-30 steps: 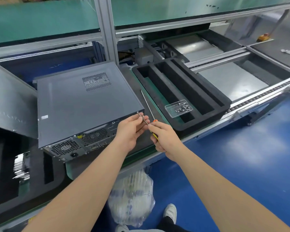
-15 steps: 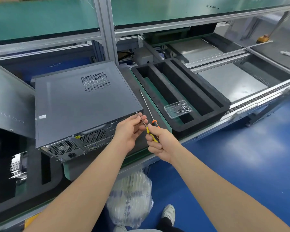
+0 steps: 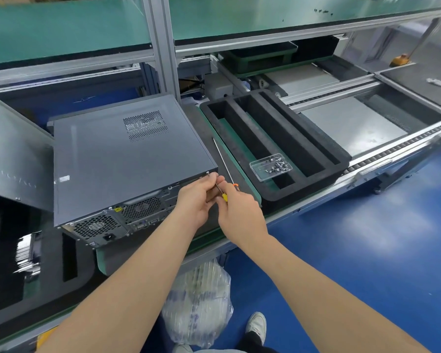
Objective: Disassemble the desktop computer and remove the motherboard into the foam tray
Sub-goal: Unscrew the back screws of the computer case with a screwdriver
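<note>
Most of the screwdriver (image 3: 224, 196) was buried in my hands. Only a bit of yellow handle and a short piece of shaft showed between them, and the tip was hidden under my left fingers. My right hand (image 3: 239, 212) was wrapped round the handle. My left hand (image 3: 197, 197) pinched the shaft right by the screw (image 3: 208, 173) on the PC's near top corner, mid-frame.

The PC (image 3: 127, 164) lay flat at centre left with its lid on, so nothing inside could be seen. Its fan side faced me. A grey panel (image 3: 13, 154) at the left edge was cut off by the frame. Below it a dark tray (image 3: 0, 276) held shiny metal parts too blurry to make out.

The foam tray (image 3: 318, 138) sat just right of the PC, with long slots. A clear box (image 3: 270, 166) with a pile of small screws rested at its near end. A spare driver (image 3: 222, 159) lay between PC and foam tray, its orange end half behind my right hand. At bottom centre, a plastic bag (image 3: 196, 307) sat on the floor, and I couldn't tell what was in it.
</note>
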The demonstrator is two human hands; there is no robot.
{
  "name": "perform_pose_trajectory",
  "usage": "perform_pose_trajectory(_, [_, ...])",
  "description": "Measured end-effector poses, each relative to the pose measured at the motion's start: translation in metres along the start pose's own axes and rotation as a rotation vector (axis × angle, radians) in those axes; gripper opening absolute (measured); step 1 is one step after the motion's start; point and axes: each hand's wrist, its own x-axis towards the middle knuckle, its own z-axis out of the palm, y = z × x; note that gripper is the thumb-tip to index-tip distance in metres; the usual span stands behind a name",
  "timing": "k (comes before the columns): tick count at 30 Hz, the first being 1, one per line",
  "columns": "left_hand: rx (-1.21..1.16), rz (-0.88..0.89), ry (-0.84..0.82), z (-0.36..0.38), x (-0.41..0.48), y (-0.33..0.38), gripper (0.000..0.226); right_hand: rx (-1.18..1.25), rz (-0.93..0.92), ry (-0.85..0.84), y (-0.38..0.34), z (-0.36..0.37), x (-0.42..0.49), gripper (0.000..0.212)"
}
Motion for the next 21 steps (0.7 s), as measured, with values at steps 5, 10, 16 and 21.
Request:
perform_pose_trajectory(5, [-0.022, -0.009, 0.007, 0.001, 0.007, 0.001, 0.01, 0.65, 0.421, -0.233, 0.0, -0.013, 0.012, 0.028])
perform_pose_trajectory(10, [-0.011, -0.056, 0.003, 0.001, 0.011, 0.003, 0.012, 1.665, 0.927, -0.754, 0.011, -0.036, 0.009, 0.044])
perform_pose_trajectory(16, [-0.01, -0.046, -0.02, -0.002, 0.009, 0.002, 0.012, 1.51, 0.821, -0.664, 0.005, -0.026, 0.006, 0.04])
perform_pose_trajectory(21, [-0.039, -0.045, -0.028, -0.002, 0.006, 0.002, 0.014, 0.717, 0.487, -0.39, 0.0, -0.023, 0.007, 0.043])
